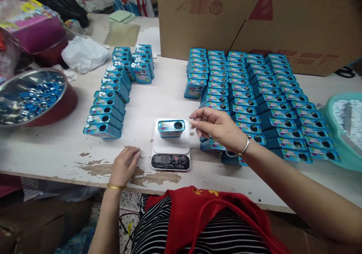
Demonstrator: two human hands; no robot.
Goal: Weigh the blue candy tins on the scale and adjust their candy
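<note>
A blue candy tin [171,129] with a dark round hole in its lid stands on a white kitchen scale [171,145] with a black display panel. Just right of the tin is my right hand [216,126], thumb and fingertips drawn together in a pinch. Whatever they hold, if anything, is too small to make out. My left hand [126,165] rests near the table's front edge, left of the scale, fingers loosely bent and apart from the thumb, holding nothing. Rows of blue tins [246,102] stand beside and partly behind my right hand.
More tins [106,109] stand at the left, several with white candies on top. A metal bowl [72,95] of blue-and-silver lids is at far left, near a crumpled white bag [85,54]. A turquoise basin [329,122] of white candies stands right. A cardboard box [240,24] is behind.
</note>
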